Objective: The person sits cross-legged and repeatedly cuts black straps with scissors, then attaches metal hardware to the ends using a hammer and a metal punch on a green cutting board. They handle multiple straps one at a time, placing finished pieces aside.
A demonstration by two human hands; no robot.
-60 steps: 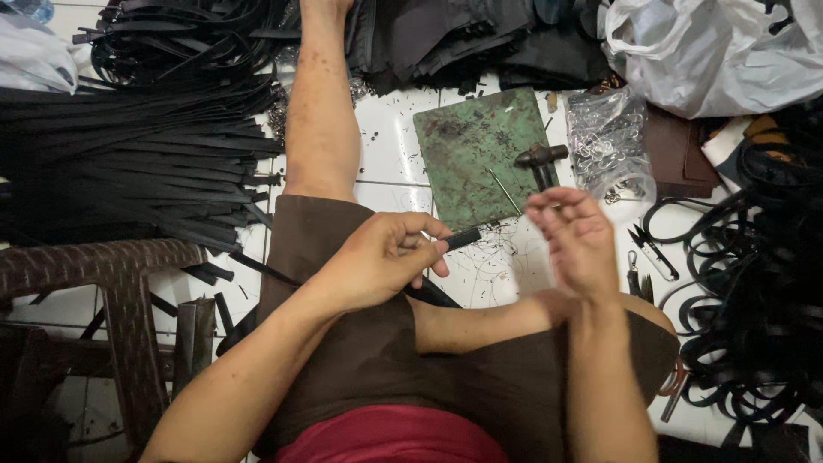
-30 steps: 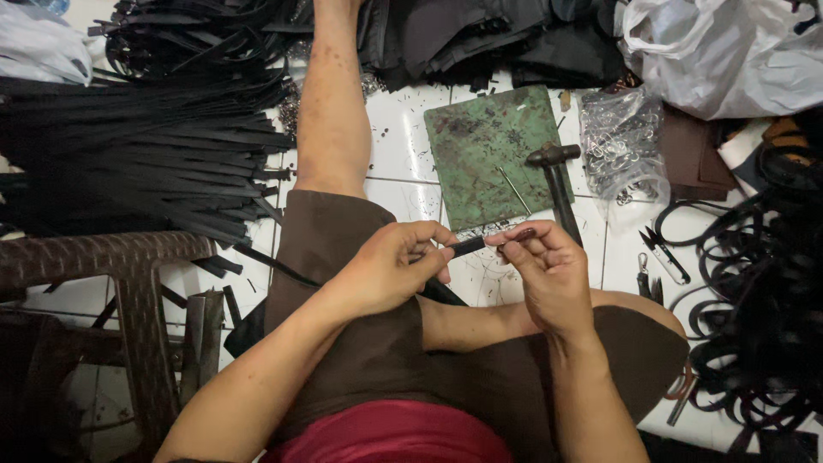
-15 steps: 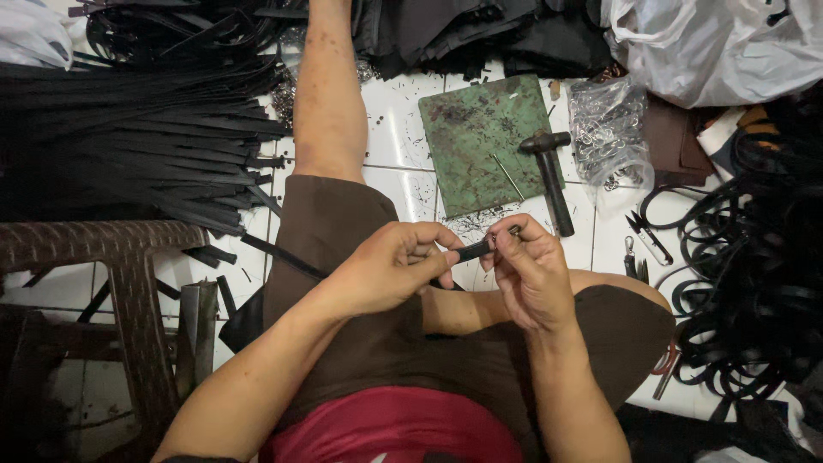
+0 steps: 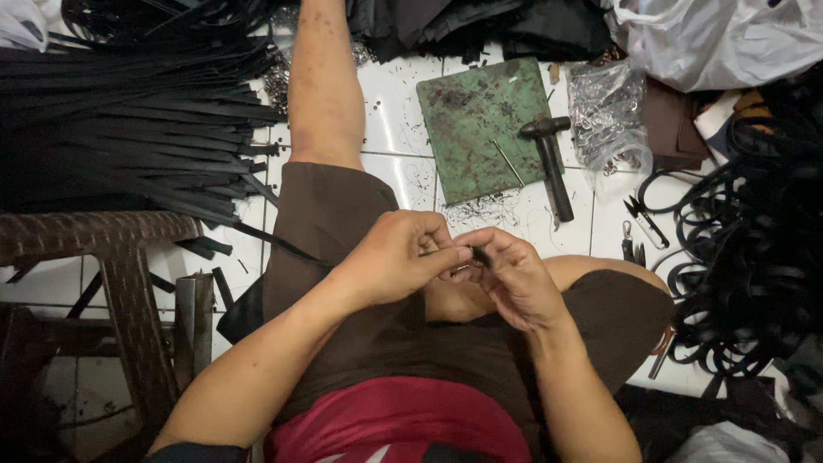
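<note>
Seated on white tile floor (image 4: 390, 120), legs out, both hands meeting over the lap. Left hand (image 4: 396, 257) curled shut, fingertips pinching a small dark strap piece (image 4: 478, 254); right hand (image 4: 506, 279) also closed on it from the other side, thumb and forefinger pressed to the same piece, which is mostly hidden between the fingers. Containers: clear plastic bag (image 4: 607, 111) just right of the green metal plate (image 4: 482, 129), holding small metal ring-like fittings; large white plastic bag (image 4: 729, 39) at top right, contents not visible. Hammer (image 4: 550, 163) lies at the plate's right edge, head on the plate. Black straps (image 4: 120, 129) stacked thick at left, coiled black strapping (image 4: 754, 231) at right; small snips (image 4: 645, 223) between. Open tile only around the plate. Brown wicker stool (image 4: 103, 257) crowds the left elbow.
</note>
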